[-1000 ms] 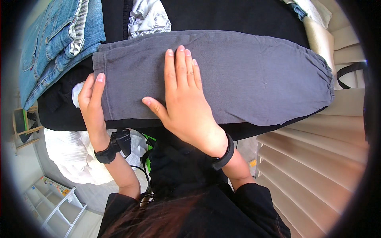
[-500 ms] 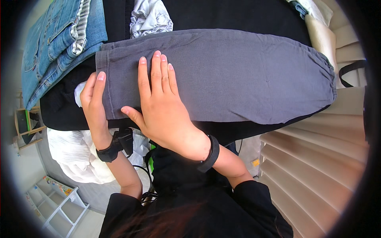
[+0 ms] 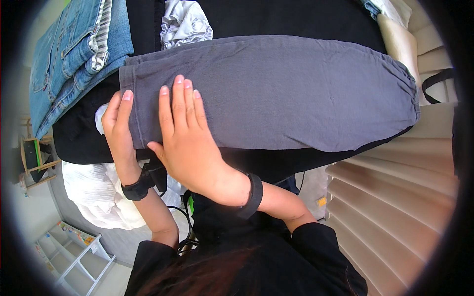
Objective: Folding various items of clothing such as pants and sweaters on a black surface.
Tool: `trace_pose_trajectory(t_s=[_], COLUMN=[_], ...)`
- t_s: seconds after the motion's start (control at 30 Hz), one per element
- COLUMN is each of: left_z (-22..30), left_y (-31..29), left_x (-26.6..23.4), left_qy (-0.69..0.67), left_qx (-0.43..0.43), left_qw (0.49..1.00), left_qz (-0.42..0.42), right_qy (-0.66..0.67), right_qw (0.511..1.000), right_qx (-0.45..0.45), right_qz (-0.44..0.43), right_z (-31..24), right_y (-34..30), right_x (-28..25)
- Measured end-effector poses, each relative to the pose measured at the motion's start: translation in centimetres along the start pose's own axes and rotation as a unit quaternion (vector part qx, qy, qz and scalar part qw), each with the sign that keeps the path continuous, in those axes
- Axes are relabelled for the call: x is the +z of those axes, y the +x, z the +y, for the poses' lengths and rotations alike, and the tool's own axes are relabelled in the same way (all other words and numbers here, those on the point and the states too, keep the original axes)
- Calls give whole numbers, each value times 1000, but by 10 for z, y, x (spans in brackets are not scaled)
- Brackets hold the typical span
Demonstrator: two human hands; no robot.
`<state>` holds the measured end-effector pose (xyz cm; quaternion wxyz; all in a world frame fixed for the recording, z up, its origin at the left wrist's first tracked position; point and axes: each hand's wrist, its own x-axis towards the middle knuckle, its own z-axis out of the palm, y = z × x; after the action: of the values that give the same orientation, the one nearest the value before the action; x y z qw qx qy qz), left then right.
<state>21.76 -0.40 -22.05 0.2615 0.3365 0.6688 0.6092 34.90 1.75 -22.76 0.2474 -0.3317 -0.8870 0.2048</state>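
A pair of grey trousers (image 3: pixel 276 93) lies folded lengthwise and flat, its gathered waistband at the right and its hem at the left. At the hem is my left hand (image 3: pixel 120 130), with the thumb over the edge and the other fingers close against it, partly hidden. My right hand (image 3: pixel 190 153) rests palm down on the cloth just right of the hem. Its fingers are stretched out and the thumb is apart. Both wrists wear black bands.
The trousers lie on a black surface (image 3: pixel 296 17). Folded blue jeans (image 3: pixel 79 49) sit at the far left, with shiny silvery fabric (image 3: pixel 185 24) beside them. White cloth (image 3: pixel 96 192) hangs below left. Beige curtains (image 3: pixel 385 197) run down the right; a white shelf (image 3: pixel 74 256) stands lower left.
My right hand has slid left and a little toward me over the trousers, nearer the hem. My left hand stays at the hem.
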Motion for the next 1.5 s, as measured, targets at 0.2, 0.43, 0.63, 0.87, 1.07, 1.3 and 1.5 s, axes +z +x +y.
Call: trace_pose_trajectory(t_s=[0.2, 0.43, 0.63, 0.87, 1.07, 1.3, 1.5], left_z=[1, -4, -4, -2, -4, -5, -4], left_y=[-1, 2, 1, -2, -2, -3, -2], left_x=[-3, -4, -2, 0, -1, 0, 0], left_qy=[22, 2, 20, 55, 45, 75, 57], left_qx=[12, 7, 13, 12, 4, 26, 12], left_qw=[1000, 999, 1000, 998, 999, 997, 998], left_qz=[-19, -38, -20, 11, 13, 15, 20], right_qy=[36, 58, 42, -138, -244, -236, -202], right_qw=[996, 992, 998, 977, 911, 922, 960], right_qx=[-75, -95, -15, 160, 310, 284, 189], right_qz=[-42, -56, -35, 11, 123, 115, 42], right_z=[-18, -11, 32, 132, 221, 223, 171], right_y=[-5, -5, -18, -66, -99, -88, -47], right_x=[9, 4, -39, -125, -179, -171, -129])
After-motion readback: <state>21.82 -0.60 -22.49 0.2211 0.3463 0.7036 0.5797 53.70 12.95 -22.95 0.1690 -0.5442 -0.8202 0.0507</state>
